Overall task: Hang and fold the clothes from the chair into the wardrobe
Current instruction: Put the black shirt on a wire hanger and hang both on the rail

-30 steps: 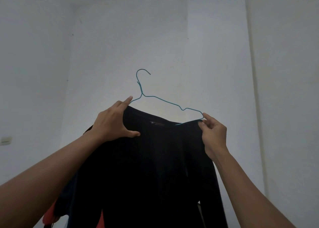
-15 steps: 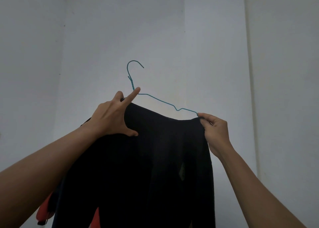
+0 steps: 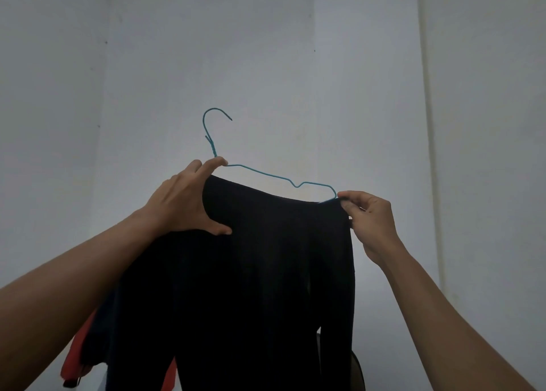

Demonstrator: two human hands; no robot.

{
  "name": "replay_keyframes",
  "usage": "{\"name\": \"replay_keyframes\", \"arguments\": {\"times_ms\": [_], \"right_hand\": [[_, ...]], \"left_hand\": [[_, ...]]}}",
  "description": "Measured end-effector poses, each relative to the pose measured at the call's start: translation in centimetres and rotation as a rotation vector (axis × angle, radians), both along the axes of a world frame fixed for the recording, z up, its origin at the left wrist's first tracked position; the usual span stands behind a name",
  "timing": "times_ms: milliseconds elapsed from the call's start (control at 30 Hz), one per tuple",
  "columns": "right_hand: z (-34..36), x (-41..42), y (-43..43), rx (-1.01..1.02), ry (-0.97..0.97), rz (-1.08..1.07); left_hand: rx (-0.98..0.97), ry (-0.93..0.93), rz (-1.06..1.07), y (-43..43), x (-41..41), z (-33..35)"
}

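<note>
We are fitting the black top (image 3: pixel 251 272) onto the hanger (image 3: pixel 266 173), and it droops below the wire. Our left hand (image 3: pixel 183 201) grips cloth by the hanger's neck, fingers curled over, thumb spread. Our right hand (image 3: pixel 369 216) pinches the hem at the hanger's far tip. Next, we judge, the cloth must stretch over that tip.

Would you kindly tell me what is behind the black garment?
Orange-red cloth shows at its lower left; the rest is covered, like much of the teal wire hanger.
</note>
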State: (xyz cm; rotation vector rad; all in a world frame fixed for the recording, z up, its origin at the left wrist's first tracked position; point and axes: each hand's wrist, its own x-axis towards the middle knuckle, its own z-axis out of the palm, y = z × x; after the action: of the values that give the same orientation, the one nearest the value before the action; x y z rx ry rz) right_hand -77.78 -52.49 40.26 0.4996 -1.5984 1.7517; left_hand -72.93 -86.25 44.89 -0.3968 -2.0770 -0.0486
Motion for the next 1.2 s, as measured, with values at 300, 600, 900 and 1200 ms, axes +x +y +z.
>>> {"name": "replay_keyframes", "arguments": {"times_ms": [300,600,900,1200], "right_hand": [[0.0,-0.3,-0.4,0.006,-0.017,-0.064],[-1.3,-0.3,-0.4,0.024,0.032,-0.019],[-2.6,-0.6,-0.9,0.043,0.012,0.046],[-3.0,-1.1,-1.2,0.176,-0.048,0.022]], "left_hand": [[-0.021,-0.069,0.055,0.2,-0.5,-0.3],[-0.081,-0.030,0.141,0.5,-0.6,0.0],[-0.182,0.019,0.223,0.3,-0.4,-0.4],[-0.168,0.053,0.177,-1.0,-0.3,-1.5]]}}
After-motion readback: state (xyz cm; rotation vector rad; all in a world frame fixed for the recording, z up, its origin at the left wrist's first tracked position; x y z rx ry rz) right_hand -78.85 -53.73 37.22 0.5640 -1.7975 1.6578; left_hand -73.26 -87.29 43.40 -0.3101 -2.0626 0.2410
